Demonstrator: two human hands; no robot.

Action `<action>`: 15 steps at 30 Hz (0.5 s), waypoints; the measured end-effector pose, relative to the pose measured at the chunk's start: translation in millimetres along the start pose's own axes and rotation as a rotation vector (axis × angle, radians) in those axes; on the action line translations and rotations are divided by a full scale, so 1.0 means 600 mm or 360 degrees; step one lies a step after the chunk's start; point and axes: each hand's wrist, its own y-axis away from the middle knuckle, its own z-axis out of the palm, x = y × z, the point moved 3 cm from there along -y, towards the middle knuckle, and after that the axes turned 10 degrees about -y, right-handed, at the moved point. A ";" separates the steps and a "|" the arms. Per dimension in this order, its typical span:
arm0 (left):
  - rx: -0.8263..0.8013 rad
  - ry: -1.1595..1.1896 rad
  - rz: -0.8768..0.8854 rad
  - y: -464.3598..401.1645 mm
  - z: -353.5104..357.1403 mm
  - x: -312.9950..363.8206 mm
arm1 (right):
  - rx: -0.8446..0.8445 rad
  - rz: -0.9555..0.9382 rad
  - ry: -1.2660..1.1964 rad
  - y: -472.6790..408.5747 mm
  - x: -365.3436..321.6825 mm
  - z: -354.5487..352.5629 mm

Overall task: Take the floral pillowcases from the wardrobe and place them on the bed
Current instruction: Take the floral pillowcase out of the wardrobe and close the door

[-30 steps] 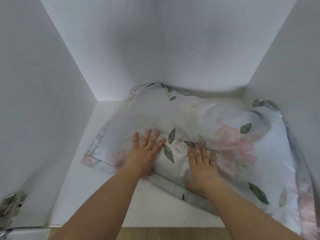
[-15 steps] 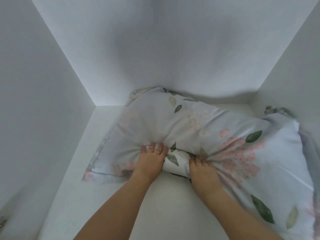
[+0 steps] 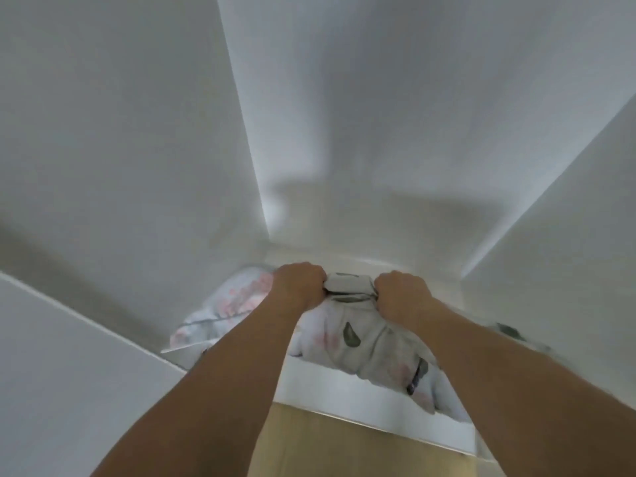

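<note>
Hands are doing the removal step: the left hand (image 3: 298, 283) and the right hand (image 3: 401, 293) are each clenching a bunched fold of the floral pillowcases (image 3: 351, 333), which are lying on the wardrobe shelf (image 3: 330, 385), spilling over its front edge. Blur is probably hiding finer detail. Next, lifting the bundle out and carrying it to the bed.

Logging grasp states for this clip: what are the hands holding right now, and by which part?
Both hands grip the floral pillowcase: left hand and right hand each clench a bunched fistful of its fabric, side by side, above the wardrobe shelf.
</note>
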 end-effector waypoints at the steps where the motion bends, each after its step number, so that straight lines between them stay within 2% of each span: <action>1: -0.0016 0.0007 -0.0019 0.033 -0.060 -0.014 | -0.0018 -0.0024 -0.0009 0.026 -0.021 -0.056; 5: -0.0004 0.0098 -0.0113 0.186 -0.296 -0.055 | -0.0019 -0.0104 -0.0015 0.152 -0.100 -0.278; 9: 0.0182 0.0166 -0.0202 0.341 -0.500 -0.065 | 0.0067 -0.0147 -0.0069 0.284 -0.152 -0.470; 12: 0.0390 0.0222 -0.0364 0.428 -0.607 -0.075 | 0.0165 -0.0239 -0.0182 0.359 -0.187 -0.567; 15: 0.0512 0.0298 -0.0470 0.480 -0.671 -0.084 | 0.0025 -0.0347 -0.0452 0.406 -0.221 -0.614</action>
